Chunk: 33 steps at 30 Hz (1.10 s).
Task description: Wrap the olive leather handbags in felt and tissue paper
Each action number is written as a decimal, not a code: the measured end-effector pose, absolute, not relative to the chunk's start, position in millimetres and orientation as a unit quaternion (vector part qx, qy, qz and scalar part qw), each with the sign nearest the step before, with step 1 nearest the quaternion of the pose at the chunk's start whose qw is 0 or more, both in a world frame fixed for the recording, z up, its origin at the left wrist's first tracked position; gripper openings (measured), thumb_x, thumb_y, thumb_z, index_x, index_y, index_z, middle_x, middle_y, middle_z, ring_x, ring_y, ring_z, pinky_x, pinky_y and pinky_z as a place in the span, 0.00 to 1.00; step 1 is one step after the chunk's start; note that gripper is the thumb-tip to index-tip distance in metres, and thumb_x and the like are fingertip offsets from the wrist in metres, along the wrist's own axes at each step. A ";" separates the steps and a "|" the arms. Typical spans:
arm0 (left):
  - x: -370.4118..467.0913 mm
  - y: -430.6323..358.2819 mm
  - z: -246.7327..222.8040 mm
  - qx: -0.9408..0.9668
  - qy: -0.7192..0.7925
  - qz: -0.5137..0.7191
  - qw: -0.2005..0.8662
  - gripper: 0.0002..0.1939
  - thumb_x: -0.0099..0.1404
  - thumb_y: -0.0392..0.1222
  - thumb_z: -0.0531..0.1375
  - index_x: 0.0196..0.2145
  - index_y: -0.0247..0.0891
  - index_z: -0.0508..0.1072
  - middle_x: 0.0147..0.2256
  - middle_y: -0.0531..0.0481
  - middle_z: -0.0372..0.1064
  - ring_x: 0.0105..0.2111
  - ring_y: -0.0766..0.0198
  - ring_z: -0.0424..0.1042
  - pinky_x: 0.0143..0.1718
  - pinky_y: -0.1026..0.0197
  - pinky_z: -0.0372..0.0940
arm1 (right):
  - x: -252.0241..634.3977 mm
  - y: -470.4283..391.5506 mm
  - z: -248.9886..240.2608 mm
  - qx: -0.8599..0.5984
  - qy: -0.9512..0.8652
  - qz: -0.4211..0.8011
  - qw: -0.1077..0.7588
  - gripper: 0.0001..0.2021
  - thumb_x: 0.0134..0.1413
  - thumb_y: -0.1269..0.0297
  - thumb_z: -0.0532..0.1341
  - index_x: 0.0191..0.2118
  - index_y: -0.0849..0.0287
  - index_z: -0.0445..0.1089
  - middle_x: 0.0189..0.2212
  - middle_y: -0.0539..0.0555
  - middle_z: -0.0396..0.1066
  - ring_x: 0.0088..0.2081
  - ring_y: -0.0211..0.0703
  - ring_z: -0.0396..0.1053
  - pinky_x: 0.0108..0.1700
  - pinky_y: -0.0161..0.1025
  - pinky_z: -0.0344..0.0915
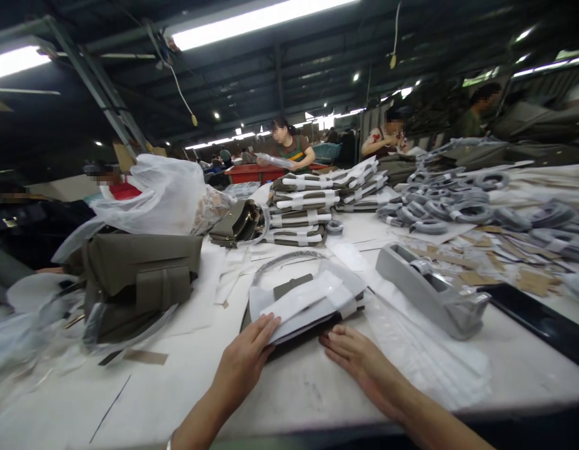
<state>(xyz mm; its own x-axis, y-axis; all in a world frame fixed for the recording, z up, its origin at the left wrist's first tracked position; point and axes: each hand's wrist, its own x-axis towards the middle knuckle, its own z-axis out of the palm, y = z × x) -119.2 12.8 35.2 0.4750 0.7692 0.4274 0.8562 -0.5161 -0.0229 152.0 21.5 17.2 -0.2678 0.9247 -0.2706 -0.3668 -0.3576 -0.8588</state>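
Note:
A folded dark bag piece (pixel 308 297) wrapped in white paper lies on the white table in front of me, a wrapped handle loop arching behind it. My left hand (pixel 249 350) grips its near left edge, fingers on top of the white wrapping and the thumb lower down. My right hand (pixel 352 353) rests at its near right edge, fingers stretched out and touching or very close to the dark edge; the fingertips are partly hidden under it.
A grey tape dispenser (pixel 427 290) and thin white sheets (pixel 439 356) lie right. A black tray-like object (pixel 542 319) is at far right. An olive bag (pixel 139 281) stands left. Behind are stacked wrapped pieces (pixel 308 200), grey rings (pixel 471 212) and people, one holding plastic.

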 end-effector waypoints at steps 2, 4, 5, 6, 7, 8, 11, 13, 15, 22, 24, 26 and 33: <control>-121.6 12.4 38.1 -0.847 -0.484 -0.195 0.104 0.26 0.70 0.34 0.53 0.64 0.46 0.59 0.60 0.48 0.67 0.59 0.61 0.67 0.55 0.58 0.68 | 142.9 24.9 16.7 -0.381 -0.252 0.741 0.492 0.13 0.45 0.58 0.65 0.37 0.55 0.66 0.49 0.60 0.74 0.55 0.52 0.71 0.62 0.50 0.63; -125.2 12.3 40.9 -0.842 -0.487 -0.214 0.088 0.27 0.70 0.35 0.54 0.65 0.47 0.58 0.58 0.49 0.69 0.57 0.60 0.69 0.54 0.59 0.69 | 131.9 29.5 16.3 -0.374 -0.209 0.747 0.509 0.12 0.45 0.59 0.62 0.37 0.55 0.66 0.49 0.60 0.74 0.55 0.51 0.71 0.61 0.49 0.63; -127.0 12.1 42.4 -0.840 -0.487 -0.225 0.079 0.28 0.69 0.36 0.55 0.65 0.48 0.57 0.57 0.50 0.70 0.56 0.60 0.71 0.53 0.60 0.70 | 126.0 31.9 16.8 -0.372 -0.209 0.750 0.506 0.12 0.45 0.58 0.62 0.37 0.55 0.66 0.48 0.60 0.75 0.53 0.51 0.72 0.59 0.49 0.64; -128.3 11.7 44.1 -0.838 -0.488 -0.234 0.070 0.28 0.69 0.37 0.55 0.65 0.49 0.56 0.57 0.50 0.70 0.55 0.60 0.72 0.51 0.60 0.71 | 120.2 34.0 17.9 -0.368 -0.217 0.754 0.499 0.12 0.45 0.59 0.62 0.37 0.56 0.67 0.46 0.59 0.75 0.51 0.51 0.73 0.57 0.49 0.65; -129.0 11.0 45.5 -0.837 -0.488 -0.238 0.064 0.29 0.69 0.38 0.55 0.66 0.49 0.55 0.57 0.50 0.70 0.54 0.60 0.72 0.50 0.61 0.71 | 115.0 35.5 19.9 -0.364 -0.239 0.756 0.488 0.13 0.44 0.60 0.63 0.38 0.56 0.68 0.44 0.58 0.75 0.49 0.51 0.74 0.56 0.49 0.66; -128.8 9.9 46.5 -0.837 -0.490 -0.235 0.061 0.29 0.70 0.38 0.54 0.66 0.50 0.54 0.58 0.50 0.70 0.54 0.60 0.72 0.50 0.62 0.71 | 110.7 36.6 22.6 -0.361 -0.269 0.755 0.477 0.15 0.42 0.62 0.64 0.40 0.57 0.69 0.41 0.56 0.76 0.46 0.50 0.74 0.54 0.48 0.67; -123.2 4.7 44.7 -0.828 -0.510 -0.209 0.103 0.30 0.71 0.37 0.51 0.68 0.51 0.50 0.60 0.51 0.67 0.55 0.61 0.72 0.47 0.62 0.72 | 103.9 37.3 33.6 -0.357 -0.361 0.728 0.461 0.22 0.37 0.69 0.66 0.44 0.57 0.73 0.33 0.49 0.74 0.42 0.48 0.72 0.52 0.47 0.65; -117.1 0.7 38.7 -0.814 -0.522 -0.191 0.168 0.31 0.72 0.39 0.50 0.69 0.50 0.47 0.60 0.49 0.66 0.54 0.56 0.72 0.51 0.54 0.71 | 102.6 37.1 41.2 -0.347 -0.399 0.711 0.464 0.21 0.35 0.71 0.66 0.43 0.58 0.75 0.31 0.48 0.74 0.43 0.47 0.70 0.54 0.47 0.62; -110.6 -2.2 30.8 -0.801 -0.520 -0.190 0.225 0.34 0.71 0.46 0.52 0.70 0.45 0.43 0.60 0.42 0.66 0.54 0.48 0.72 0.56 0.40 0.64 | 100.4 36.8 47.6 -0.315 -0.381 0.727 0.477 0.21 0.33 0.72 0.66 0.41 0.58 0.76 0.34 0.48 0.74 0.45 0.47 0.70 0.56 0.45 0.60; -96.2 0.3 15.7 -0.727 -0.582 -0.238 0.277 0.44 0.68 0.50 0.58 0.71 0.38 0.36 0.54 0.30 0.68 0.45 0.41 0.74 0.48 0.38 0.68 | 84.1 31.1 54.2 -0.274 -0.302 0.766 0.496 0.25 0.32 0.72 0.66 0.45 0.58 0.74 0.38 0.51 0.75 0.45 0.47 0.73 0.51 0.44 0.66; -97.7 0.5 14.1 -0.713 -0.591 -0.263 0.270 0.43 0.69 0.47 0.58 0.71 0.41 0.35 0.56 0.32 0.67 0.47 0.42 0.74 0.48 0.40 0.69 | 90.8 30.1 51.6 -0.266 -0.356 0.762 0.471 0.27 0.35 0.70 0.67 0.49 0.56 0.73 0.41 0.52 0.76 0.46 0.48 0.73 0.51 0.44 0.67; -101.9 -0.9 12.3 -0.712 -0.592 -0.283 0.249 0.40 0.70 0.44 0.56 0.71 0.43 0.36 0.56 0.34 0.68 0.48 0.45 0.74 0.46 0.45 0.71 | 109.6 30.9 48.6 -0.285 -0.477 0.709 0.435 0.26 0.40 0.66 0.68 0.51 0.56 0.73 0.44 0.54 0.76 0.47 0.49 0.74 0.51 0.46 0.68; -110.0 -6.6 12.2 -0.665 -0.646 -0.297 0.230 0.34 0.72 0.42 0.54 0.70 0.54 0.43 0.56 0.46 0.71 0.43 0.52 0.78 0.41 0.52 0.73 | 236.4 44.4 40.7 -0.487 -0.798 0.171 0.312 0.18 0.59 0.64 0.62 0.54 0.60 0.73 0.53 0.63 0.73 0.55 0.55 0.70 0.60 0.51 0.64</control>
<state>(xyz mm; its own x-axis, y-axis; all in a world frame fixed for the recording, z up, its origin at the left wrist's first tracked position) -110.0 -6.6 12.2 -0.0097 0.7224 0.6914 0.9951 -0.0613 0.0780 236.4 44.4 40.7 -0.3321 0.8832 0.3311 0.6706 0.4680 -0.5756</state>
